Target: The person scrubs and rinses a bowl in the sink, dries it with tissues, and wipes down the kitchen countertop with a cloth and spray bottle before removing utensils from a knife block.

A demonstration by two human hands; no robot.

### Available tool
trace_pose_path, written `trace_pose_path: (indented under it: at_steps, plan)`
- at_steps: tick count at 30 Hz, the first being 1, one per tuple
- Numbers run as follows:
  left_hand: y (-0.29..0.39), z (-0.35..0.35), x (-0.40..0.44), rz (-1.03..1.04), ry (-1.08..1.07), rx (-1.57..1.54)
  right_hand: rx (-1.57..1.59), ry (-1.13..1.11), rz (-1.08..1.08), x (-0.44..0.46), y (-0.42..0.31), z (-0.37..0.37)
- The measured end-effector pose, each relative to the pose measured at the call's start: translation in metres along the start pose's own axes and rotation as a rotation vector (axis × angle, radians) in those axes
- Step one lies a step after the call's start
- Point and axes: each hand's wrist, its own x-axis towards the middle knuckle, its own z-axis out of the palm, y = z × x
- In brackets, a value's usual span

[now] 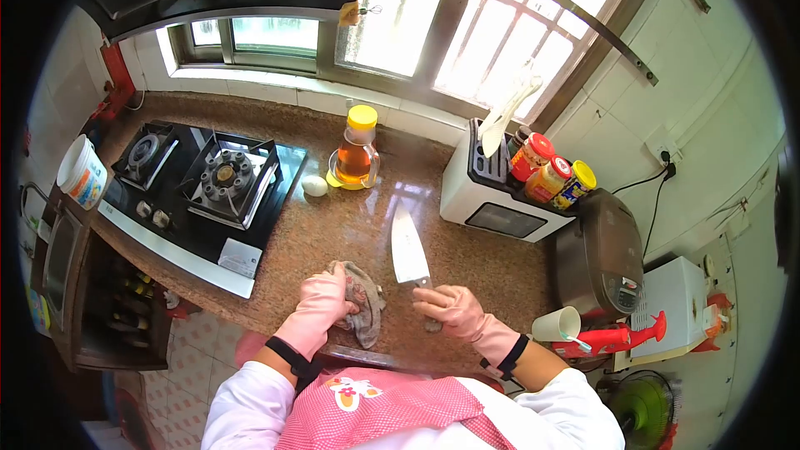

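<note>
Both my hands wear pink rubber gloves. My left hand (326,297) is closed on a crumpled grey rag (363,304) near the counter's front edge. In my right hand (455,312) I grip a kitchen knife (408,248) by its handle. Its broad blade points away from me over the brown stone counter (333,233), and the rag lies left of it, apart from it. Farther back stand an oil jug (356,160) with a yellow lid and amber liquid inside, and a white egg (314,186) beside it.
A black gas stove (225,168) fills the left, with a white bucket (83,172) at its far end. On the right are a white knife-and-spice rack (500,217) with several jars, a brown rice cooker (602,254) and a cream cup (557,325).
</note>
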Motion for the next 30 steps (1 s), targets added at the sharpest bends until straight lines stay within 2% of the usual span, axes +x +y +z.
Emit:
trace_pose_path:
  at_steps: [3,10,12,14,15,16,17,18,19,20,21,23,25,27,28,29,30]
  plan:
    - [-0.002,0.003,-0.001,0.011,0.05,-0.002,-0.015,-0.195,-0.015,-0.025,0.011,0.021]
    - [-0.008,0.011,0.003,0.026,0.075,-0.024,-0.015,-0.411,0.031,-0.026,0.016,0.018]
    - [-0.007,0.007,-0.001,0.056,0.097,-0.025,0.071,-0.146,-0.064,-0.011,0.037,-0.003]
    - [-0.009,0.007,0.0,0.074,0.114,-0.032,-0.295,0.114,0.122,0.039,0.051,-0.062]
    - [-0.01,0.009,0.002,0.08,0.117,-0.038,-0.226,0.336,0.251,0.057,0.076,-0.083]
    - [-0.011,0.011,0.003,0.086,0.119,-0.042,0.065,0.568,0.664,0.08,0.086,-0.101]
    - [-0.011,0.012,0.003,0.093,0.122,-0.055,0.075,0.605,0.919,0.109,0.087,-0.136]
    - [-0.012,0.012,0.003,0.099,0.126,-0.067,-0.069,0.701,0.749,0.105,0.149,-0.14]
    - [-0.012,0.012,0.003,0.103,0.131,-0.077,-0.114,0.714,0.853,0.128,0.153,-0.158]
    - [-0.013,0.012,0.003,0.094,0.128,-0.072,0.097,0.685,1.044,0.141,0.173,-0.169]
    - [-0.013,0.012,0.003,0.084,0.125,-0.068,-0.087,0.567,1.195,0.152,0.198,-0.173]
    - [-0.012,0.012,0.002,0.073,0.124,-0.069,-0.16,0.462,0.99,0.137,0.253,-0.165]
    - [-0.012,0.011,0.001,0.068,0.13,-0.084,-0.246,0.38,1.05,0.156,0.258,-0.167]
    - [-0.013,0.009,0.0,0.065,0.114,-0.09,-0.09,0.64,1.208,0.166,0.239,-0.169]
    - [-0.014,0.009,0.001,0.062,0.109,-0.099,-0.147,0.646,1.311,0.167,0.238,-0.177]
    - [-0.015,0.012,0.002,0.063,0.119,-0.106,-0.214,0.78,1.145,0.164,0.233,-0.179]
    - [-0.016,0.014,0.002,0.064,0.124,-0.113,-0.024,0.897,1.011,0.157,0.234,-0.184]
